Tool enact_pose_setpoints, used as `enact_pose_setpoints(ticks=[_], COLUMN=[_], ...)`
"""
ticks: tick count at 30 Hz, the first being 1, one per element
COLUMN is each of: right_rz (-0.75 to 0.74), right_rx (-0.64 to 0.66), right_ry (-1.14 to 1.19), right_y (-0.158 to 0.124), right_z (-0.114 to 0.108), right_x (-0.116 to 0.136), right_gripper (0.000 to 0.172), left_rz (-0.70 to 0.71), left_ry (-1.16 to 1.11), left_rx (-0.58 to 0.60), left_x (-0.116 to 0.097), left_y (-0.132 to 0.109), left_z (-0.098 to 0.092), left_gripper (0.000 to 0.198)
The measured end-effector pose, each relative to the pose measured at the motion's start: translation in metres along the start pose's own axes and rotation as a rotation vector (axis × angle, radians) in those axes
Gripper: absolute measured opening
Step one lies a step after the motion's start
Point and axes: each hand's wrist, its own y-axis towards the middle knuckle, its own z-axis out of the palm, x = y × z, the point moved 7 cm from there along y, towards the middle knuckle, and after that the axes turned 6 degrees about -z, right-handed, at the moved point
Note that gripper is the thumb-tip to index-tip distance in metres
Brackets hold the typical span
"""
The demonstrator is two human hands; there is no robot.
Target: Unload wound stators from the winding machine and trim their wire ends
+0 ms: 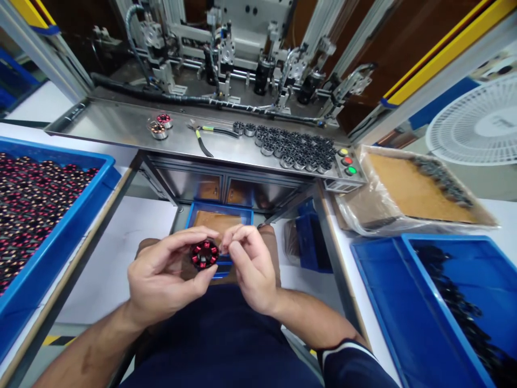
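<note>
My left hand point(165, 269) grips a small round motor stator point(204, 254) between thumb and fingers, its black slotted face with red windings turned up towards me. Close by its right edge, my right hand point(253, 264) has thumb and fingertips pinched together. Whatever lies between those fingertips is too small to make out. Both hands are held above my lap, in front of the steel bench. On that bench lie two wound stators point(158, 129), a pair of cutting pliers point(205, 132) with black and yellow-green handles, and a cluster of black unwound stators point(297, 146).
At left stands a blue bin point(107, 164) full of wound stators. Machine fixtures point(262, 75) line the back. On the right are a button box point(343, 183), a plastic-lined carton point(420, 188), blue bins point(388, 291) with black parts, and a fan point(480, 121). Below sits a blue tray point(194, 207).
</note>
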Motion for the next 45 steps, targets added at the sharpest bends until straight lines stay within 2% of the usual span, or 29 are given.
enact_pose_setpoints(ticks=[2, 4, 6, 10, 12, 15, 17, 19, 22, 24, 28, 34, 38, 42, 45], right_rz=[-0.095, -0.153, -0.12, 0.005, -0.004, -0.029, -0.069, -0.142, -0.22, -0.205, -0.173, -0.371, -0.474, -0.578, -0.652], right_rx=[0.044, 0.069, 0.024, -0.057, -0.037, 0.045, 0.084, 0.073, 0.02, 0.002, 0.056, 0.037, 0.105, 0.172, 0.185], right_ry=[-0.079, -0.145, -0.151, -0.022, 0.065, 0.106, 0.053, -0.01, -0.101, -0.105, -0.064, -0.199, -0.273, -0.362, -0.37], right_y=[0.004, 0.007, 0.009, 0.007, 0.004, 0.001, 0.0, 0.0, 0.0, 0.001, 0.003, 0.002, 0.001, 0.003, 0.004], right_z=[0.002, 0.005, 0.004, 0.001, 0.001, 0.004, 0.005, 0.003, 0.0, -0.001, 0.002, 0.0, 0.001, 0.003, 0.007], right_x=[0.011, 0.02, 0.021, 0.007, 0.003, 0.003, 0.007, 0.015, 0.025, 0.025, 0.024, 0.043, 0.051, 0.057, 0.063], right_gripper=[0.028, 0.025, 0.016, 0.021, 0.021, 0.033, 0.023, 0.011, 0.011, 0.009, 0.007, 0.009, 0.005, 0.017, 0.016], left_rz=[0.004, 0.005, 0.0, -0.056, -0.119, -0.208, -0.233, -0.224, -0.182, -0.149, -0.074, -0.046, -0.095, -0.152, -0.159], left_ry=[0.02, 0.055, 0.08, -0.045, -0.129, -0.188, -0.199, -0.202, -0.196, -0.174, -0.147, -0.147, -0.198, -0.248, -0.25], left_rx=[0.024, 0.035, 0.02, 0.019, 0.016, 0.002, 0.013, 0.025, 0.031, 0.03, 0.037, 0.061, 0.094, 0.13, 0.135], left_x=[0.002, 0.005, 0.007, 0.006, 0.007, 0.009, 0.01, 0.009, 0.006, 0.003, -0.003, -0.006, -0.008, -0.01, -0.011], left_y=[-0.002, -0.005, -0.007, -0.005, -0.002, 0.002, 0.004, 0.004, 0.004, 0.003, 0.002, 0.001, 0.005, 0.008, 0.008], left_z=[0.0, 0.0, 0.0, 0.001, 0.0, -0.003, -0.003, -0.001, 0.001, 0.002, 0.002, 0.005, 0.007, 0.007, 0.006], left_gripper=[0.052, 0.053, 0.053, 0.049, 0.045, 0.042, 0.042, 0.042, 0.045, 0.047, 0.051, 0.055, 0.048, 0.042, 0.042])
